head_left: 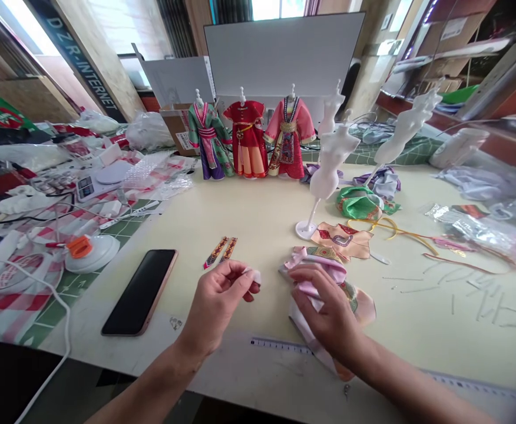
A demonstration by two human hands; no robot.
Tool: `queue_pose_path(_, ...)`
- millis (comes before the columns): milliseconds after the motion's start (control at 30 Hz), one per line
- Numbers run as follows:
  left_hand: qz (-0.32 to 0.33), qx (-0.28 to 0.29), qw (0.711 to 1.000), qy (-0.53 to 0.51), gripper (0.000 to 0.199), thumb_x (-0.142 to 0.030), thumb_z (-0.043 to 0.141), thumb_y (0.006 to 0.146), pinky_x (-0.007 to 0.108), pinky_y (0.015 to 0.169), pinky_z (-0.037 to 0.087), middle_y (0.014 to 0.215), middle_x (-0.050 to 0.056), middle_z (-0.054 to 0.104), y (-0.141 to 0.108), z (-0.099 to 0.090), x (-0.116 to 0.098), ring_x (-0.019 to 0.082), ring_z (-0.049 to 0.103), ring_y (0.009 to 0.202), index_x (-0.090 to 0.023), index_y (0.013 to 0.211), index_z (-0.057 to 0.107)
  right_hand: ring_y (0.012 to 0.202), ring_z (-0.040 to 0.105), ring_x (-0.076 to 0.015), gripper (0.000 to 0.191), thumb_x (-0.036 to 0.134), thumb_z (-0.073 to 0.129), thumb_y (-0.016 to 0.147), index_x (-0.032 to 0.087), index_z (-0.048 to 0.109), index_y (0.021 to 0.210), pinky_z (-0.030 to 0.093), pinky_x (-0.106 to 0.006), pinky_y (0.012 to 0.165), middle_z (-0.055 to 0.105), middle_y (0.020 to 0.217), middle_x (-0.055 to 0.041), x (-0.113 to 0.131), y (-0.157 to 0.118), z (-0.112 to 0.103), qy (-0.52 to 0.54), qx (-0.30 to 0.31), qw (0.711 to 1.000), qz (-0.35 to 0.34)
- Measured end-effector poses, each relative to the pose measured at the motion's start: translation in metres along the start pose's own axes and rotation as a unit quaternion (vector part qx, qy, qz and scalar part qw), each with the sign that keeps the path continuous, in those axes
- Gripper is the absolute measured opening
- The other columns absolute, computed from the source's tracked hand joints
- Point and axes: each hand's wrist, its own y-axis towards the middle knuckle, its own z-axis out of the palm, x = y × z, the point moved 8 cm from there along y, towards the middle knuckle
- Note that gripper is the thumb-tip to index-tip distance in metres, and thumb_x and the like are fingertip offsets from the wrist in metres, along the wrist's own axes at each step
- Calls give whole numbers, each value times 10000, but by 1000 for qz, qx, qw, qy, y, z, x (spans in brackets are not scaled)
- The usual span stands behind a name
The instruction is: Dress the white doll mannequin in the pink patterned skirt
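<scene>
My left hand (216, 303) pinches a small whitish piece (254, 274) between thumb and fingertips, above the middle of the table. To its right, my right hand (326, 306) hovers over a pink and white cloth garment (317, 268), its fingers curved and apart. Part of that garment is hidden beneath the right hand and wrist. Two narrow patterned strips (221, 252) lie just beyond my left hand. A peach cloth piece with red and purple patterns (359, 240) is spread out behind the garment, beside the base of a white mannequin (327, 168).
A black phone (141, 292) lies left of my left hand. Three dressed mannequins, in green (214, 144), red (245, 138) and pink (291, 138), stand at the back. Green cloth (359, 203), yellow cord (388, 224) and plastic bags (470, 221) lie on the right.
</scene>
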Motion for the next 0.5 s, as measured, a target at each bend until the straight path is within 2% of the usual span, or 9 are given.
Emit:
queue_pose_path(67, 18, 8, 999, 27, 182, -344, 617, 786, 255, 634, 520, 741, 38, 680, -4, 8, 0, 154, 626, 692, -164, 762, 625, 1033, 548, -241, 237, 187, 538, 854, 260, 544, 1080, 442, -397, 880, 602, 1073, -72, 13, -5, 7, -45, 26, 997, -58)
queue_pose_path(133, 31, 35, 997, 54, 173, -337, 596, 805, 255, 634, 521, 749, 35, 685, -9, 21, 1, 156, 630, 688, -172, 774, 634, 962, 573, -242, 258, 201, 557, 848, 258, 540, 1099, 462, -389, 829, 618, 1024, -74, 17, -8, 15, -56, 57, 995, -62)
queue_pose_path(267, 71, 104, 987, 101, 164, -294, 575, 822, 267, 732, 528, 910, 42, 708, -19, 42, -1, 182, 655, 831, -202, 925, 663, 770, 593, -189, 74, 263, 569, 863, 233, 592, 926, 469, -324, 712, 638, 846, -38, 2, -5, 16, 10, 42, 999, 23)
queue_pose_path(367, 75, 111, 984, 116, 226, -298, 576, 824, 272, 745, 533, 978, 47, 705, -22, 39, 0, 190, 659, 868, -212, 1019, 652, 714, 584, -163, 135, 324, 564, 875, 212, 614, 818, 463, -291, 667, 639, 773, -22, -12, -2, 17, 128, 43, 984, 114)
queue_pose_path(500, 50, 53, 991, 108, 231, -349, 550, 844, 297, 745, 536, 949, 57, 697, -15, 19, 9, 193, 658, 843, -193, 985, 648, 718, 579, -159, 211, 354, 556, 876, 189, 618, 761, 462, -297, 694, 626, 732, -18, -16, 0, 25, 279, 80, 938, 191)
